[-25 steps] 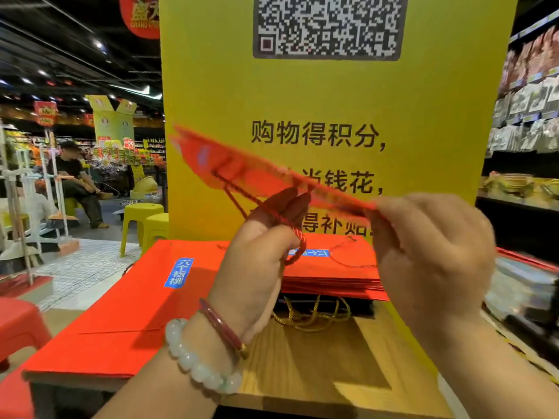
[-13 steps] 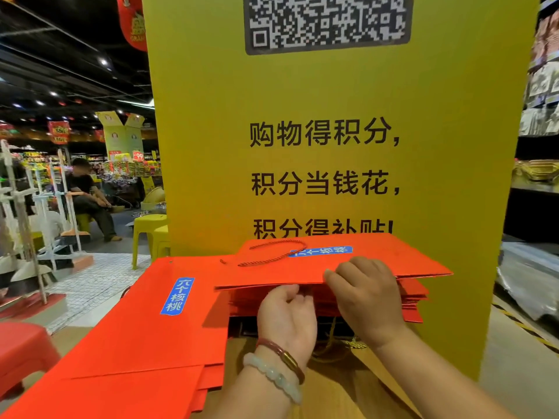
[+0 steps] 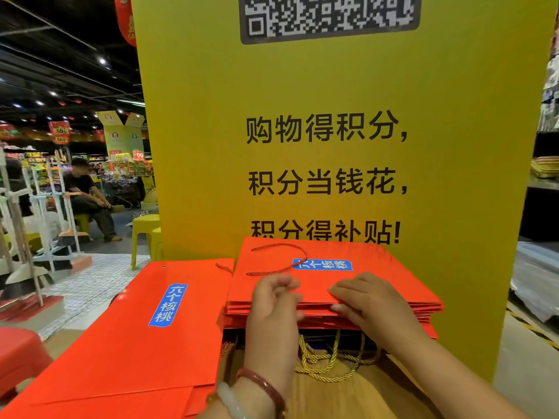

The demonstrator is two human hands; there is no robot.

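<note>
Head view: a flat red bag [image 3: 378,279] is seen lying atop a stack [image 3: 423,313] of like bags at 5 o'clock in the frame, before a yellow sign [image 3: 332,86]. Its near edge is pinched by the right hand [image 3: 373,300], fingers laid on top and thumb tucked beneath. The left hand [image 3: 273,306], blurred, is held with fingers curled at the same edge, at 9 o'clock of the right; whether anything is gripped cannot be told. A second pile [image 3: 136,328] is spread at 8 o'clock, gold cords [image 3: 326,361] at 6.
</note>
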